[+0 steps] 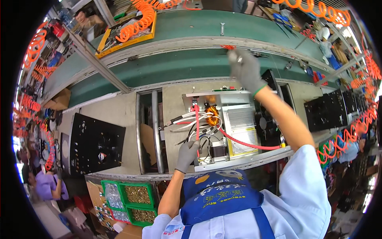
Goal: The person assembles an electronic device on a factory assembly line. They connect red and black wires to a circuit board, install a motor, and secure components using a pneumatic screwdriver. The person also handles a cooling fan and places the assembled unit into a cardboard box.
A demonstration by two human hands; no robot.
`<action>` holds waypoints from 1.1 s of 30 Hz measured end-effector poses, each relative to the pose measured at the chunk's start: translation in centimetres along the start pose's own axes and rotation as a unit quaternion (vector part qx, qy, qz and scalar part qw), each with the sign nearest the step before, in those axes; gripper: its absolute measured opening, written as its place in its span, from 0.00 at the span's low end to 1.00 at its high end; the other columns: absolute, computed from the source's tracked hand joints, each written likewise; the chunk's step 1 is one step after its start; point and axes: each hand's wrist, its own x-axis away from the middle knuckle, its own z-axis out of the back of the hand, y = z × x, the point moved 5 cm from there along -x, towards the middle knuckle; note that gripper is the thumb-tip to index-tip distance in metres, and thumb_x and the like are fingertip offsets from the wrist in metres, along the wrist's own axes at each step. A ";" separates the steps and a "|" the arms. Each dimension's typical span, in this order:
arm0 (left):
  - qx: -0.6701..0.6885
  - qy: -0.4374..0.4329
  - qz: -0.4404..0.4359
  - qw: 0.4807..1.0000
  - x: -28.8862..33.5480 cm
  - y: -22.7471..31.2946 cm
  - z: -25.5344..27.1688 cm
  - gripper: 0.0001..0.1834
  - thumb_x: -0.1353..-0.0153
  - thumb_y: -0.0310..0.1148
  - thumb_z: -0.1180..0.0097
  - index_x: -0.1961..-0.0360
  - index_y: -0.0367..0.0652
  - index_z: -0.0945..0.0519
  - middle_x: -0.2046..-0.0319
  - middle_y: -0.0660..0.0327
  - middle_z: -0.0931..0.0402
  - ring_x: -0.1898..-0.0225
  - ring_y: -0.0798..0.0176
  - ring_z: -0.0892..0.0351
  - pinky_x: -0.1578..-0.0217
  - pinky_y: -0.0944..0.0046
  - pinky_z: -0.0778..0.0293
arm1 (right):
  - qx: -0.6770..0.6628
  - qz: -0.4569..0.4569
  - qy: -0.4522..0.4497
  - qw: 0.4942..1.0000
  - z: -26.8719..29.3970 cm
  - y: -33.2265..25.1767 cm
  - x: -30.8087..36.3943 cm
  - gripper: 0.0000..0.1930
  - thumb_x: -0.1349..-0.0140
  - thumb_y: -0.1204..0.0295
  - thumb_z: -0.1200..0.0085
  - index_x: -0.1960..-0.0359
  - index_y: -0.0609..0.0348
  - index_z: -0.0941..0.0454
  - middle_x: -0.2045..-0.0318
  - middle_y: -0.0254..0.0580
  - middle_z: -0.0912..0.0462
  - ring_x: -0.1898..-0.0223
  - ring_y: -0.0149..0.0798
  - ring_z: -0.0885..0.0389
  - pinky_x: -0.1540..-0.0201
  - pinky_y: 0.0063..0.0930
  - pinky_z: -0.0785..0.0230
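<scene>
I'm seeing the red cable (197, 127) at nine o'clock in the metal chassis (238, 96), probably light and bendy, best pinched low, where the left hand (187, 156) is apparently gripping; at one o'clock the right hand (245, 71) is showing blurred, its hold unclear.

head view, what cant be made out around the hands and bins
All in the head view:
Right hand: blurred, so whether its fingers hold anything is unclear.
Upright red cable: one stretch hidden by the left hand.
Brass-coloured parts in the green bin: too small to identify.
</scene>
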 end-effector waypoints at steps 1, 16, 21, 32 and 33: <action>-0.012 0.010 0.008 1.000 -0.1 -0.2 -0.2 0.22 0.33 0.44 0.47 0.70 0.33 0.16 0.78 0.56 0.17 0.75 0.64 0.18 0.70 0.61 0.25 | 0.020 0.043 0.001 0.999 0.9 0.9 -3.2 0.19 0.32 0.53 0.46 0.55 0.57 0.19 0.63 0.53 0.17 0.64 0.55 0.17 0.60 0.44 0.24; -0.171 0.125 -0.028 0.977 1.6 4.6 -0.6 0.20 0.33 0.42 0.47 0.71 0.34 0.16 0.82 0.51 0.21 0.78 0.53 0.18 0.71 0.54 0.26 | 0.205 0.178 -0.036 0.962 -8.5 17.8 -17.5 0.22 0.32 0.51 0.47 0.49 0.55 0.20 0.53 0.52 0.19 0.55 0.56 0.19 0.52 0.46 0.26; -0.169 0.127 -0.054 0.976 0.9 4.1 -0.7 0.21 0.34 0.43 0.48 0.71 0.33 0.17 0.80 0.50 0.20 0.77 0.52 0.18 0.70 0.53 0.25 | 0.225 0.148 -0.007 0.963 -6.9 17.8 -15.2 0.26 0.33 0.47 0.45 0.51 0.59 0.21 0.52 0.55 0.19 0.53 0.56 0.18 0.52 0.48 0.27; -0.283 0.119 -0.156 0.939 -0.1 0.2 -0.4 0.22 0.37 0.49 0.46 0.64 0.36 0.18 0.64 0.41 0.19 0.62 0.41 0.20 0.59 0.45 0.26 | 0.217 -0.060 -0.669 0.708 -8.0 14.7 29.4 0.34 0.41 0.46 0.42 0.46 0.67 0.24 0.55 0.64 0.15 0.54 0.61 0.15 0.47 0.52 0.27; -0.303 0.148 -0.238 0.911 -1.0 -1.8 -0.8 0.22 0.38 0.50 0.46 0.64 0.38 0.18 0.64 0.42 0.19 0.62 0.40 0.19 0.58 0.44 0.26 | 0.199 -0.088 -0.651 0.727 -7.5 13.0 30.1 0.36 0.41 0.49 0.42 0.43 0.73 0.27 0.50 0.70 0.19 0.47 0.59 0.17 0.45 0.46 0.26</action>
